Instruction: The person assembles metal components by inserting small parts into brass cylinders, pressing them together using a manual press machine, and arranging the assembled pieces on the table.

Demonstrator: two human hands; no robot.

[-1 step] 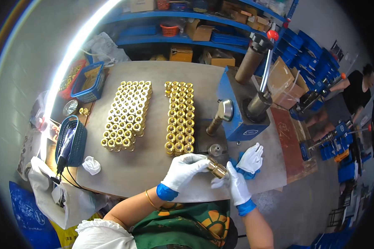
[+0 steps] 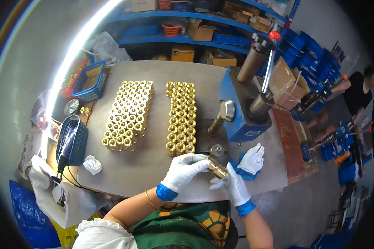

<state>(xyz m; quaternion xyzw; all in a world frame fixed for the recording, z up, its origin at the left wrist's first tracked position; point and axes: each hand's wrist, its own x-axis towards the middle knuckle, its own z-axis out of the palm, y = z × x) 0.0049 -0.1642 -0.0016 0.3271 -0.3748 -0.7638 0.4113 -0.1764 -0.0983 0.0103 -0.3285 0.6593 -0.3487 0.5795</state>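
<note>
Over the front edge of the table, my left hand [image 2: 184, 172] in a white glove pinches one end of a brass fitting [image 2: 216, 168]. My right hand [image 2: 237, 187], gloved too, has its thumb against the fitting's other end and its fingers beneath. The fitting lies tilted between the two hands. Just beyond it stands a narrow block of similar brass fittings [image 2: 181, 120] in rows. To the left is a wider block of them [image 2: 126, 114]. A blue hand press [image 2: 247, 103] with a red-knobbed lever rises at the right, its round metal base piece [image 2: 216, 150] close to the held fitting.
White and blue gloves [image 2: 251, 160] lie right of my hands. A crumpled white cloth [image 2: 92, 165] and a dark basket [image 2: 72, 141] with a corded tool are at left, a blue basket [image 2: 89, 83] behind. Blue shelves [image 2: 166, 39] stand behind the table [image 2: 153, 174]. Another person [image 2: 353, 93] is far right.
The fingers of my right hand have shifted slightly under the fitting. Both hands keep their hold, and the whole view has moved a little.
</note>
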